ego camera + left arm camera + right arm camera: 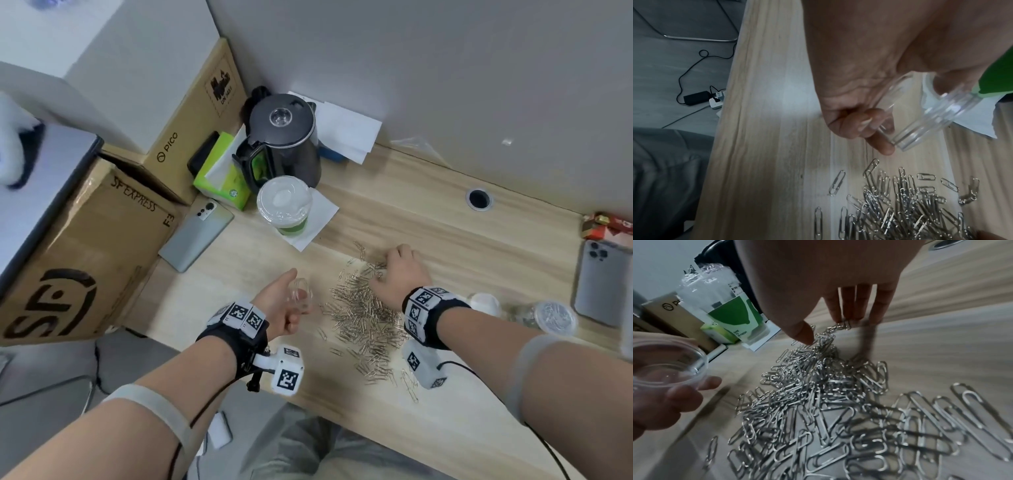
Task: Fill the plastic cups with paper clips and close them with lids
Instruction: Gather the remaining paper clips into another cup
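My left hand (279, 306) grips a small clear plastic cup (301, 295) just left of a big pile of silver paper clips (363, 315). The cup (931, 113) is tilted with its mouth toward the pile and looks empty (668, 365). My right hand (400, 270) reaches over the pile's far end. Its fingers (863, 305) point straight down and touch the clips (828, 402) there, with the thumb (803, 334) set apart. A lidded clear cup (555, 317) with clips inside stands at the right.
A green drink cup (284, 205) on a napkin, a black kettle (284, 137) and a tissue box stand behind the pile. Phones lie at left (197, 233) and right (601, 284). Cardboard boxes (85, 240) border the table's left edge. A white lid-like piece (484, 303) sits by my right wrist.
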Available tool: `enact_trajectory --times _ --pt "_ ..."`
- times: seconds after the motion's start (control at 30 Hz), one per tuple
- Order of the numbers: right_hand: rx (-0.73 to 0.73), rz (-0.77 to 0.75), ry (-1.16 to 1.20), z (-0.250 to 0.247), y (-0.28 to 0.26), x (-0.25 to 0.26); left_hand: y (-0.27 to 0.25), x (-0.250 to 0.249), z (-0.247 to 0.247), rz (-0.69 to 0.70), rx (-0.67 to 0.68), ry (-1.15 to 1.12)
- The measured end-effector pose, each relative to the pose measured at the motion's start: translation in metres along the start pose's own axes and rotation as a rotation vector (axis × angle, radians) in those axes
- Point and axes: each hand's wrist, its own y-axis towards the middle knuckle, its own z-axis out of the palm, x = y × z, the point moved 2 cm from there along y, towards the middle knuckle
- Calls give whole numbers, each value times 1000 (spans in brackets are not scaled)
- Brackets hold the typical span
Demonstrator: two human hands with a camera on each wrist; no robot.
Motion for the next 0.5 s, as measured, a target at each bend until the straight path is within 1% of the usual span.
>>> enact_trajectory --times 0.1,0.13,0.17,0.27,0.33,0.4,0.5 --pt "122 -90 34 6 0 11 -2 1 -5 3 -13 -17" --pt "142 -115 32 8 -1 15 -4 1 -6 7 -14 -19" --pt "137 -125 29 7 0 19 -5 0 -7 10 -16 -17" --pt "36 -114 60 2 7 26 -7 -3 -12 17 -36 -21" --pt "14 -126 81 1 15 32 -9 -4 -17 25 -31 -28" --pt "27 -150 44 3 21 40 -11 -4 -22 30 -12 -14" --pt "83 -205 -51 8 21 49 -11 -2 -27 34 0 -1"
